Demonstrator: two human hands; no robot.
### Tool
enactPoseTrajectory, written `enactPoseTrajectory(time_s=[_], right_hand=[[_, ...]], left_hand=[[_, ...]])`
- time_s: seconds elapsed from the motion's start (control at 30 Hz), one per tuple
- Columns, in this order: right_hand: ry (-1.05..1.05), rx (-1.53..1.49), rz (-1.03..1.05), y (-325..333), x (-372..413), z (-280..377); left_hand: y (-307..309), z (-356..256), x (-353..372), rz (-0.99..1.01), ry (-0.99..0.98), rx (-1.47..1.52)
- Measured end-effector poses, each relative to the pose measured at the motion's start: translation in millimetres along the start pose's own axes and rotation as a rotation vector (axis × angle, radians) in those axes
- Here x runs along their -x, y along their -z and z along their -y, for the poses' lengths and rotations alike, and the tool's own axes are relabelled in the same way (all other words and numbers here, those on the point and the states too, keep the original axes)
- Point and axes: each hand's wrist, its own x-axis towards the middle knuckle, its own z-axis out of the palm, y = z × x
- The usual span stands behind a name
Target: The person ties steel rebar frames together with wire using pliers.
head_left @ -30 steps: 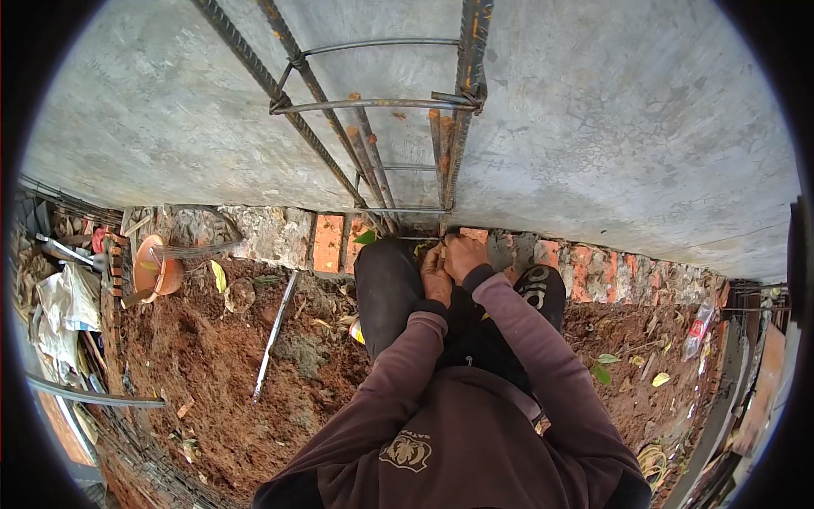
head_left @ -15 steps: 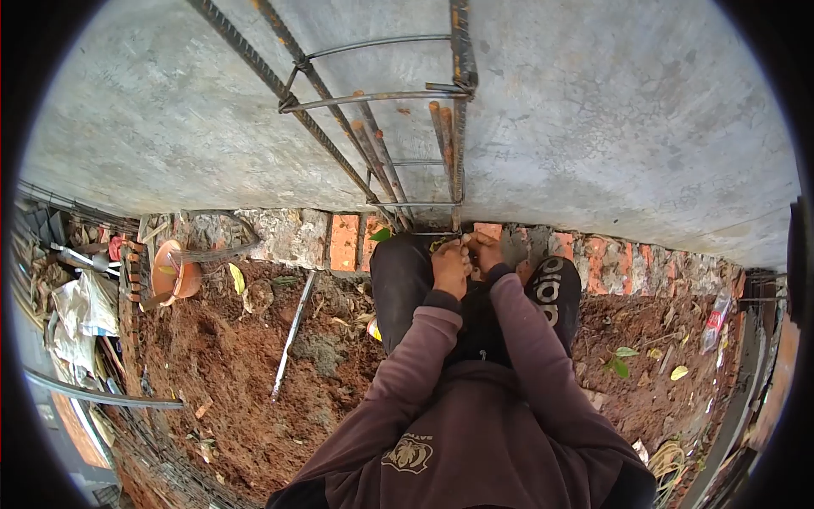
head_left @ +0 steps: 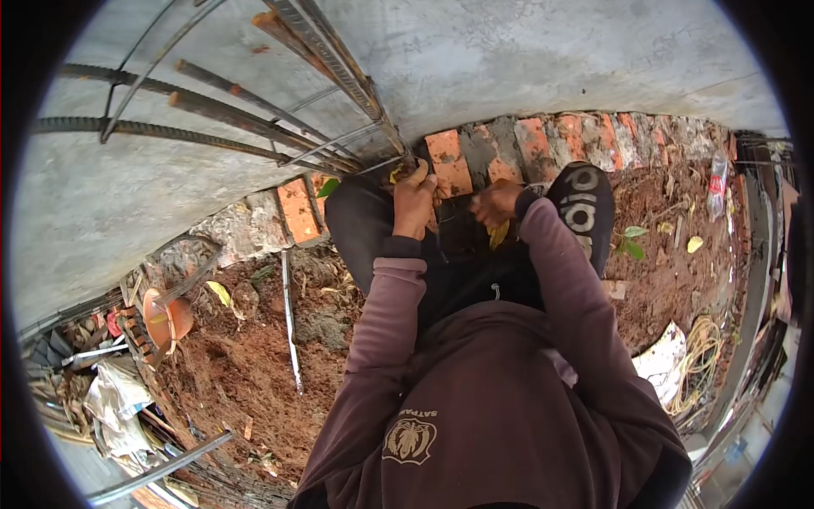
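Both bare and set apart, the left hand [head_left: 414, 204] and right hand [head_left: 498, 204] are low in front of us, over dark trousers [head_left: 585, 208]. We see the left hand at the foot of a rebar cage [head_left: 136, 128], fingers curled and thumb up toward the bars; whether it pinches or touches anything, we cannot tell. Right hand is bent inward, fingers curled and blurred, near a yellow leaf [head_left: 498, 234]; we cannot tell if it grips something. The cage, ribbed bars with thin cross ties, stands in front of a grey wall [head_left: 543, 51], its foot by the brick row [head_left: 448, 161]. Some shorter bars in it look rusty. We note orange bricks and rough mortar along the wall's base, a green leaf [head_left: 327, 187] just beside the left knee. On the reddish soil [head_left: 229, 373] to our left: a metal strip [head_left: 291, 322], an orange container [head_left: 167, 318] tilted on its side, and a pale sack [head_left: 119, 399] farther out. To our right we see a clear bottle [head_left: 717, 182] with a red label, and lower down a coil of rope [head_left: 702, 360]. Our brown top [head_left: 483, 407] carries a pale crest.
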Motion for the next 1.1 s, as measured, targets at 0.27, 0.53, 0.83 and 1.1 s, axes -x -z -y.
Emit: enactPoseTrajectory(time_s=[0.27, 0.53, 0.83, 1.1], right_hand=[[-0.061, 1.162, 0.065, -3.2, -45.5, -96.1], [-0.168, 0.729, 0.279, -41.5, -63.7, -88.6], [-0.205, 0.686, 0.138, -78.1, -22.6, -104.0], [-0.308, 0.664, 0.184, -100.4, -33.4, -147.3]], left_hand=[[-2.3, -5.6, -34.0, 0.083, 0.003, -0.180], [1.6, -8.4, -34.9, 0.131, -0.024, -0.236], [-3.9, -8.5, -21.5, 0.086, -0.080, -0.283], [-5.1, -9.8, -28.6, 0.091, -0.076, -0.219]])
